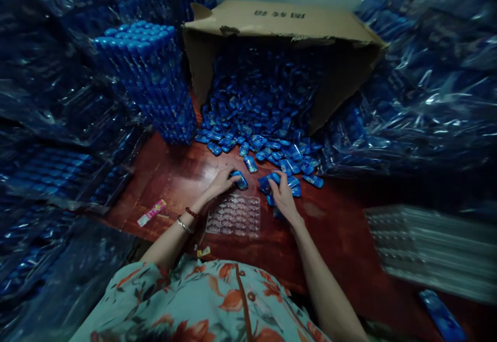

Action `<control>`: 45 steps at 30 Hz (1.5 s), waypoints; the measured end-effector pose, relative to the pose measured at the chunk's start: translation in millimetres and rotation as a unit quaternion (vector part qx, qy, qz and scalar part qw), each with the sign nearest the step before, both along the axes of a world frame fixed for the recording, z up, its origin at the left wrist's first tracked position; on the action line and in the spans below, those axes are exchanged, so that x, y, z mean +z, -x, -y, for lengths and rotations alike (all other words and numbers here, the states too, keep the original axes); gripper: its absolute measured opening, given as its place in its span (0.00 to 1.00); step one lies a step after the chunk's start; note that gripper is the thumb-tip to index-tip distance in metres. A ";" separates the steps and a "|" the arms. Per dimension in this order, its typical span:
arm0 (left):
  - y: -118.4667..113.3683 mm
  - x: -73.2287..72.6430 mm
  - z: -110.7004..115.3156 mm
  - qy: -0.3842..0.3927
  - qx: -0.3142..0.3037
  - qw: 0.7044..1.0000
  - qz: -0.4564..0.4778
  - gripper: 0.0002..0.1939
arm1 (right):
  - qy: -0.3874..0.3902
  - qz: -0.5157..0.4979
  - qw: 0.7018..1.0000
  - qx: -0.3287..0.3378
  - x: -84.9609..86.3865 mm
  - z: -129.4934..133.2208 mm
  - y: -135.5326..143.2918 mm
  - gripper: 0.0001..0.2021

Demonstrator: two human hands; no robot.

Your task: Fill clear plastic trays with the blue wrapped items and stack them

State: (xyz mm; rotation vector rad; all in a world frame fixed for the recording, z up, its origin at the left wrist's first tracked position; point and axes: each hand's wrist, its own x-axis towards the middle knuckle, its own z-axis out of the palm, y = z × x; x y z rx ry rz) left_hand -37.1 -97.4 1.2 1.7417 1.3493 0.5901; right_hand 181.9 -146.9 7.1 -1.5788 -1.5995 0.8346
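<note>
My left hand pinches a small blue packet just above the far edge of a clear moulded tray. That tray lies on the red-brown table, and its cavities show no packets. To the right of the tray, my right hand has its fingers closed on a blue packet, with more packets right beneath and beside it. Loose blue packets spill toward both hands from an open cardboard box lying on its side.
A tall stack of filled blue trays stands left of the box. Plastic-wrapped blue goods rise on both sides. Clear trays are stacked at the right. A pink strip lies at the left, a blue packet at the lower right.
</note>
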 end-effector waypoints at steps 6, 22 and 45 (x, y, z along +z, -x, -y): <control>44.6 7.3 42.7 -0.012 0.141 0.982 0.123 0.20 | -0.037 -0.085 0.995 0.033 -3.4 43.2 27.5 0.13; 59.1 14.5 94.7 -0.143 0.182 0.971 0.055 0.10 | -0.133 0.040 0.978 0.153 4.8 43.2 41.7 0.10; 45.6 7.1 91.4 -0.217 -0.024 0.976 -0.006 0.06 | 0.027 0.429 0.868 0.249 41.4 45.0 53.1 0.24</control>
